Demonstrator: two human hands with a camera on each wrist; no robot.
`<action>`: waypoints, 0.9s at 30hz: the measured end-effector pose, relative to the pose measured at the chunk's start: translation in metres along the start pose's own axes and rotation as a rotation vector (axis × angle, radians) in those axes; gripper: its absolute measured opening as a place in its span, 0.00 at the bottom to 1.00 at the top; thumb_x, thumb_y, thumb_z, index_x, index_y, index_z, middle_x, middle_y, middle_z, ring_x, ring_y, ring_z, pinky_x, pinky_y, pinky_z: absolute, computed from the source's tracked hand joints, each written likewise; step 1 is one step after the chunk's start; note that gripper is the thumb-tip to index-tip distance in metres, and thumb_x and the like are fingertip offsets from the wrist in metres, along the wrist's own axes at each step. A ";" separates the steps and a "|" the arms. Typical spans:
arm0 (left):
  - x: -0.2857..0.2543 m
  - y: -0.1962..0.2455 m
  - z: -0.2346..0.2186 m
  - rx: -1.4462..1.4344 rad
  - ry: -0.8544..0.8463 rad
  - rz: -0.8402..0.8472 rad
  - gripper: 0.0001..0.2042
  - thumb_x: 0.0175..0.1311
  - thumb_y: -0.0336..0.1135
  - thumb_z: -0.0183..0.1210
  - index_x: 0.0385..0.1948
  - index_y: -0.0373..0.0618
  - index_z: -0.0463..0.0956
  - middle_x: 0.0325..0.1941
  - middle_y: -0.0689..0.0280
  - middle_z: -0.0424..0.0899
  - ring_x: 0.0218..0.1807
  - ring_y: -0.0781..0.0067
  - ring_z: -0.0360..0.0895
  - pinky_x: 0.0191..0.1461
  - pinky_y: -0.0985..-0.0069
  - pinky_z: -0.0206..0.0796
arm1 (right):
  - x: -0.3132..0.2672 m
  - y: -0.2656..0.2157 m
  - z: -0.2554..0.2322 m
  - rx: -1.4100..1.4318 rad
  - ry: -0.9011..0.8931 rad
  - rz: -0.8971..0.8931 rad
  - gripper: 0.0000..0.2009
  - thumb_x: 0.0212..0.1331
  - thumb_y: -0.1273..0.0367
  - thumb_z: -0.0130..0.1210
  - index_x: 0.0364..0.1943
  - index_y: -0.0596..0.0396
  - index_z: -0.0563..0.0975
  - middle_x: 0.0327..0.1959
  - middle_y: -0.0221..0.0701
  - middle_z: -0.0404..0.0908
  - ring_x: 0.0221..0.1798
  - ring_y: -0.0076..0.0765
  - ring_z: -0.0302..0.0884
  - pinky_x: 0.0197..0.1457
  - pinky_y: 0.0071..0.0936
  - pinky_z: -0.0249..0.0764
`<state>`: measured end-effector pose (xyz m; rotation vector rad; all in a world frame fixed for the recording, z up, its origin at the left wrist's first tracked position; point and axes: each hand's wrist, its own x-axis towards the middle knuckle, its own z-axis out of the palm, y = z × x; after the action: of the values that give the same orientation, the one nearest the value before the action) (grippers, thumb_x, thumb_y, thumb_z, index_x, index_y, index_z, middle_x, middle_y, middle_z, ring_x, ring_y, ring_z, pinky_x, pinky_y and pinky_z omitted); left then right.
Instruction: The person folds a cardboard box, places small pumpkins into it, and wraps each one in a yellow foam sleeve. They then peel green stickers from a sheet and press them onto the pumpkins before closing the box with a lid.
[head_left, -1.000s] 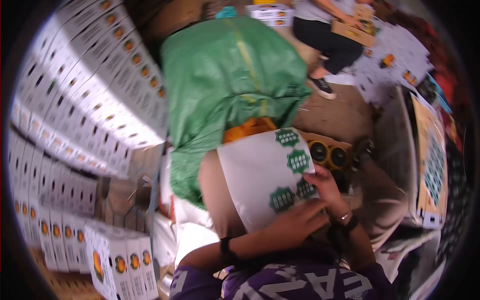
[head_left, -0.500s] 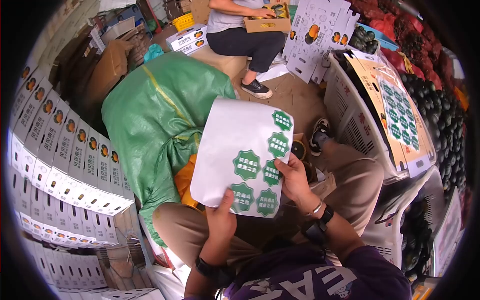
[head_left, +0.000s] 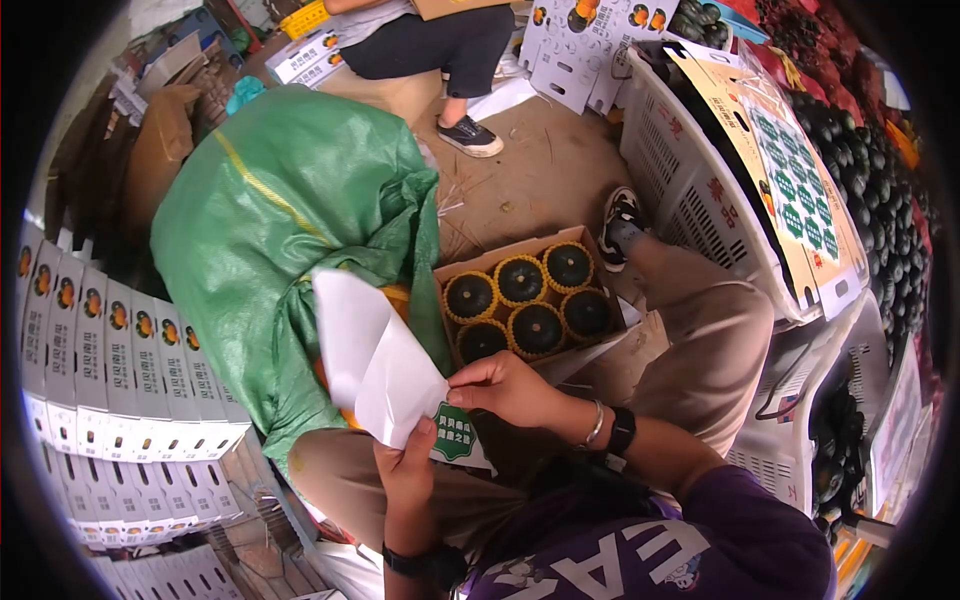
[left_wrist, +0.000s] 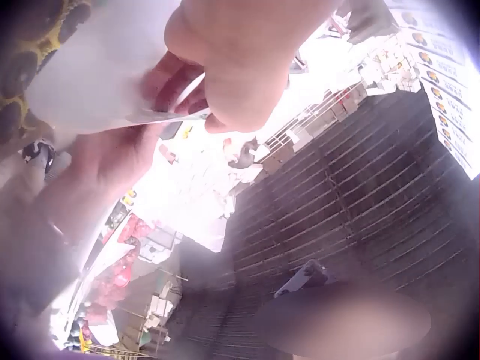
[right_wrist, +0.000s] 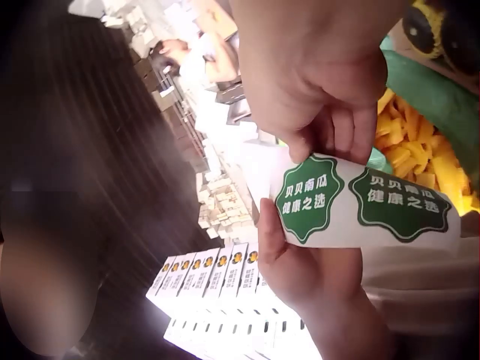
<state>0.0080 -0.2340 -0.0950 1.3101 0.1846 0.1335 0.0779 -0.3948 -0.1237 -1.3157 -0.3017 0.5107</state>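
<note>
A white sticker sheet [head_left: 385,375] is folded over between both hands in the head view, one green label [head_left: 455,432] showing at its lower corner. My left hand [head_left: 408,480] grips the lower edge with the thumb on top. My right hand [head_left: 515,395] pinches the sheet near that label between thumb and fingers. In the right wrist view two green labels [right_wrist: 401,204] face the camera, with the right hand [right_wrist: 319,82] above and the left hand [right_wrist: 307,274] below. The left wrist view shows the sheet's pale back [left_wrist: 97,67] beside the left hand [left_wrist: 232,52].
An open carton [head_left: 612,300] holds several dark green squashes [head_left: 535,328] in yellow nets. A green sack [head_left: 290,180] lies at the left, beside stacked white boxes [head_left: 120,370]. White crates [head_left: 690,190] stand at the right, with a label sheet [head_left: 795,185] on one. Another person [head_left: 430,45] sits beyond.
The sheet has gone from lying flat, facing up, to folded over. The right hand has moved left and the left hand slightly down-left. The head view has shifted, uncovering the carton.
</note>
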 end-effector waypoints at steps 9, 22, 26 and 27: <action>0.026 0.004 -0.043 0.242 0.154 -0.069 0.09 0.60 0.27 0.56 0.40 0.35 0.76 0.38 0.67 0.80 0.39 0.79 0.74 0.45 0.81 0.64 | 0.050 0.047 -0.039 0.354 -0.085 0.381 0.14 0.60 0.66 0.55 0.45 0.62 0.77 0.42 0.35 0.81 0.45 0.28 0.78 0.50 0.24 0.74; 0.034 -0.008 -0.046 0.004 0.139 -0.364 0.19 0.55 0.21 0.55 0.51 0.34 0.68 0.46 0.63 0.77 0.47 0.75 0.73 0.50 0.78 0.64 | 0.067 0.044 -0.002 0.145 -0.256 0.306 0.15 0.57 0.68 0.59 0.44 0.65 0.78 0.33 0.29 0.81 0.34 0.17 0.75 0.42 0.18 0.72; 0.040 0.010 -0.042 0.025 0.243 -0.355 0.15 0.56 0.23 0.56 0.47 0.35 0.71 0.41 0.64 0.79 0.40 0.76 0.75 0.44 0.78 0.66 | 0.077 0.078 -0.014 0.330 -0.244 0.518 0.16 0.55 0.67 0.61 0.44 0.64 0.77 0.34 0.29 0.81 0.32 0.20 0.76 0.38 0.20 0.74; 0.041 0.016 -0.043 0.202 0.253 -0.303 0.13 0.56 0.24 0.56 0.44 0.35 0.74 0.38 0.65 0.80 0.38 0.77 0.75 0.42 0.78 0.66 | 0.079 0.091 -0.021 0.558 -0.209 0.615 0.14 0.55 0.68 0.61 0.41 0.64 0.78 0.32 0.28 0.81 0.32 0.20 0.77 0.35 0.21 0.74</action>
<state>0.0390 -0.1807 -0.0931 1.4479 0.6217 0.0217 0.1389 -0.3561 -0.2221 -0.7885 0.0896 1.1637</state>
